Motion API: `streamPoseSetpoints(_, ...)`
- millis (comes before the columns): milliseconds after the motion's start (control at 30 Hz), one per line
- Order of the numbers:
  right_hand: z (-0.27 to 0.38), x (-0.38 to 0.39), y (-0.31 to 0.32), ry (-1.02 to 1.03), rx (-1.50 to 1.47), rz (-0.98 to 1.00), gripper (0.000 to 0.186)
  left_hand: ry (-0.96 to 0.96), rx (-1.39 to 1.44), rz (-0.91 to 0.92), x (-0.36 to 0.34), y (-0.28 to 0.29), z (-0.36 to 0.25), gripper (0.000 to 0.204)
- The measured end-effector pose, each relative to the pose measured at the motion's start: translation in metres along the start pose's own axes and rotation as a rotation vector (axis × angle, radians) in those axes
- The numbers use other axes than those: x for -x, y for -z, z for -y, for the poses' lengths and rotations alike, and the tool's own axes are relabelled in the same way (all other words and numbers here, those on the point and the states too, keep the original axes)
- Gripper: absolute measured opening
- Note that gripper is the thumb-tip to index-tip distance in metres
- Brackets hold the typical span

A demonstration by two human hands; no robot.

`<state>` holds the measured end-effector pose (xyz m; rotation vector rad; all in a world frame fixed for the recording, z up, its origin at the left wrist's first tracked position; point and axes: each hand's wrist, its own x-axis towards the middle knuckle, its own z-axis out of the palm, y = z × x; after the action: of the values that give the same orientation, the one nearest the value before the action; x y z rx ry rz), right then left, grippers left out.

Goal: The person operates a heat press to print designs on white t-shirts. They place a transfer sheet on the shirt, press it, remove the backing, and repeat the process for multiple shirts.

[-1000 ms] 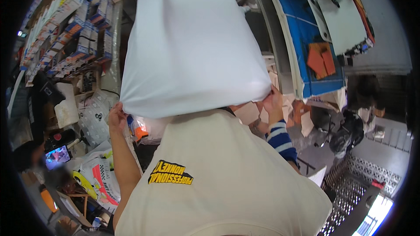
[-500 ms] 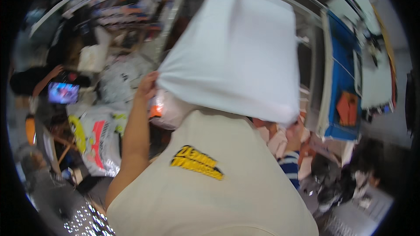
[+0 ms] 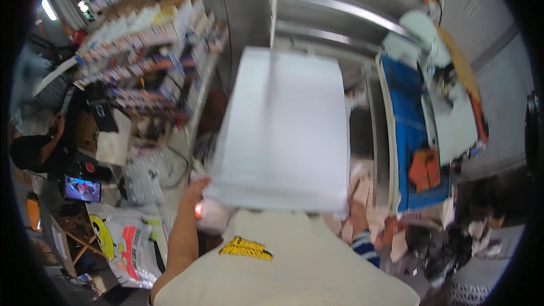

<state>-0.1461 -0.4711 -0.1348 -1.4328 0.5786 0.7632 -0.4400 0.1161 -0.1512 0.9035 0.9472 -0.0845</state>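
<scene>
A large white sheet [image 3: 289, 130], cloth or plastic, hangs spread out before my chest with a soft vertical fold left of its middle. My left hand [image 3: 196, 189] is closed on its near left corner. At the near right corner, my right hand [image 3: 357, 215] pinches the edge, though blur softens the fingers; a striped cuff [image 3: 365, 245] shows at that wrist. Pale pink cut pieces [image 3: 365, 184] lie beyond and beneath my right hand. Next to my left wrist is a pinkish-white bundle [image 3: 214, 215], partly hidden by the sheet.
Metal rails [image 3: 340, 8] stand behind the sheet. To the right is a blue-topped table [image 3: 408, 130] bearing a folded orange piece [image 3: 424, 170]. Stacked boxes [image 3: 141, 39] fill the far left. Printed plastic bags [image 3: 127, 243] lie left, near a lit phone [image 3: 83, 188] and another person's arm [image 3: 52, 143].
The sheet has gone from slanted and pulled at its left corner to squarer and flatter. Both hands sit lower in view, the right further left, and the head view has shifted.
</scene>
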Motion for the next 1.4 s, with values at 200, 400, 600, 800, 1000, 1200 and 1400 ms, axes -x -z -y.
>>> streamPoseSetpoints(200,0.119,0.003,-0.132,-0.112,-0.273,0.392,0.062,0.144,0.041,0.326,-0.056,-0.063,-0.058,0.085)
streamPoseSetpoints(400,0.224,-0.098,-0.18,0.112,-0.402,0.534,0.066,0.024,0.267,0.473,-0.128,-0.157,-0.197,0.111)
streamPoseSetpoints(600,0.277,-0.243,-0.156,0.527,-0.636,0.319,0.047,-0.65,0.453,0.233,-0.261,-0.073,-0.267,0.094)
streamPoseSetpoints(800,0.275,-0.244,-0.159,0.343,-0.625,0.237,0.04,-0.469,0.535,0.126,-0.267,-0.069,-0.298,0.058)
streamPoseSetpoints(1000,0.277,-0.212,-0.212,0.188,-0.39,0.261,0.045,-0.866,0.207,-0.451,-0.261,0.037,-0.283,0.04)
streamPoseSetpoints(1200,0.291,-0.196,-0.174,0.211,-0.331,0.13,0.05,-0.514,0.589,-0.023,-0.255,-0.095,-0.297,0.036)
streamPoseSetpoints(1400,0.292,-0.199,-0.173,0.209,-0.291,0.079,0.054,-0.447,0.563,-0.096,-0.247,-0.108,-0.299,0.038)
